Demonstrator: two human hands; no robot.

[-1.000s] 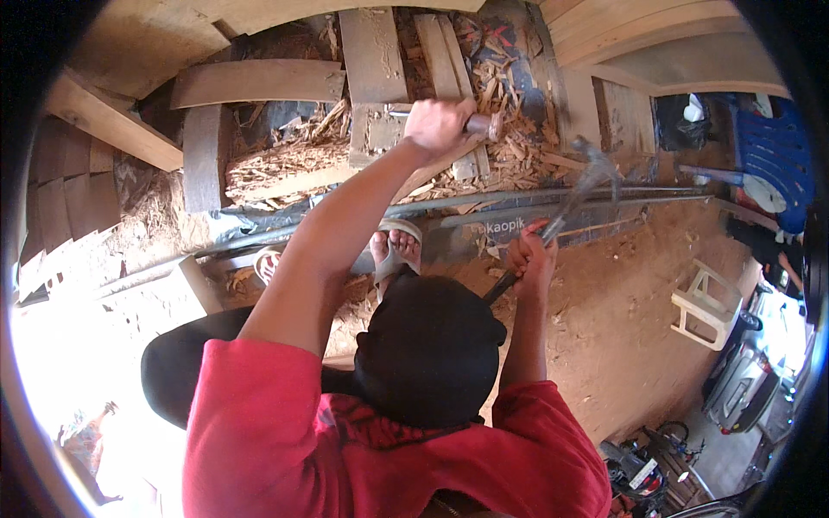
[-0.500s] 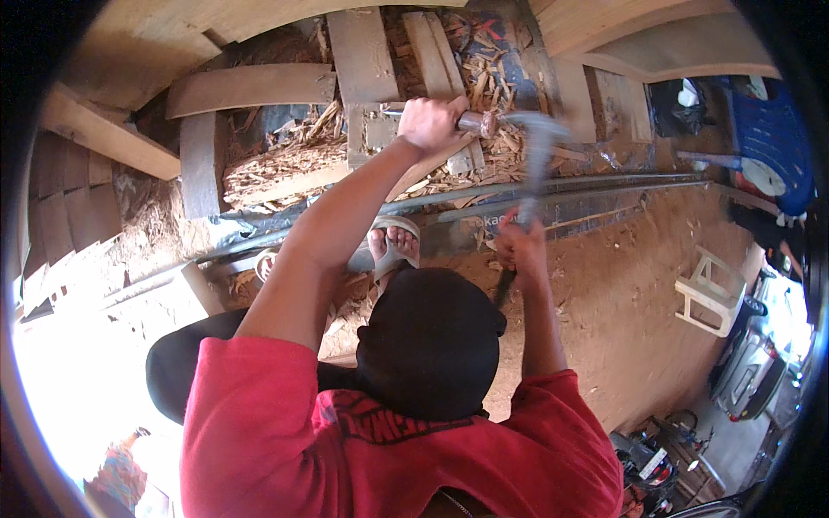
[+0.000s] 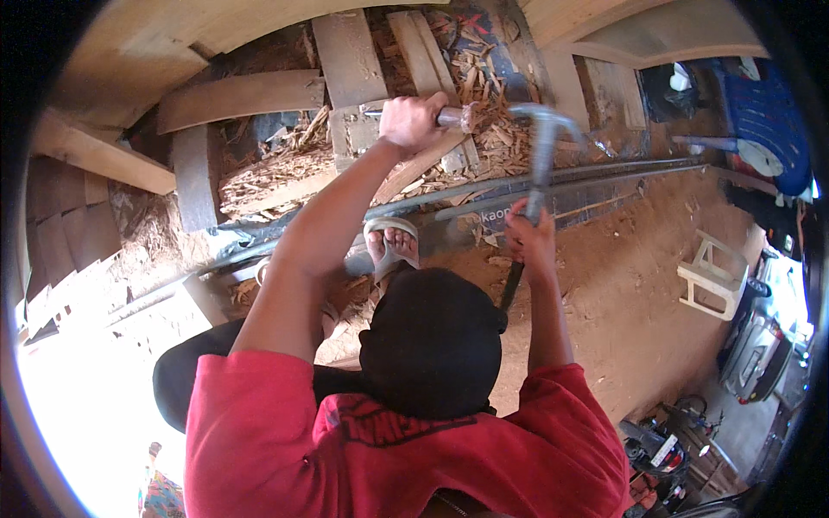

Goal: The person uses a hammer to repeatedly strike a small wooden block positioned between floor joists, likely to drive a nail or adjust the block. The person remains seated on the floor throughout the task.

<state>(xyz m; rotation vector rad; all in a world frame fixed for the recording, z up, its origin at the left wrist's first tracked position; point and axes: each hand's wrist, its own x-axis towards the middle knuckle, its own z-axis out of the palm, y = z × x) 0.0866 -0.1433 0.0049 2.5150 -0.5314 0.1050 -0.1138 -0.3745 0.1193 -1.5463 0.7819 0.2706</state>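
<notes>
My left hand [image 3: 411, 123] is wrapped round a chisel [image 3: 453, 118]. Its handle sticks out to the right, with a worn end, and its metal blade shows left of my fist, over a pale wooden block [image 3: 356, 134]. In my right hand [image 3: 529, 235] is a claw hammer [image 3: 541, 155], gripped by the shaft. The dark lower end of the shaft points back toward me. The hammer's head, slightly blurred, is apart from the chisel's handle end, to its right.
Wood chips [image 3: 281, 177] lie thick around the planks [image 3: 350, 56]. Long metal pipes [image 3: 596, 173] run across, near my sandalled foot [image 3: 393, 242]. A cream plastic stool [image 3: 715, 274] stands on brown ground at right. A blue plastic chair [image 3: 768, 121] is at far right.
The hammer's head has moved right, widening the gap to the chisel's handle end. My left hand keeps its hold on the chisel. The whole view has shifted a little.
</notes>
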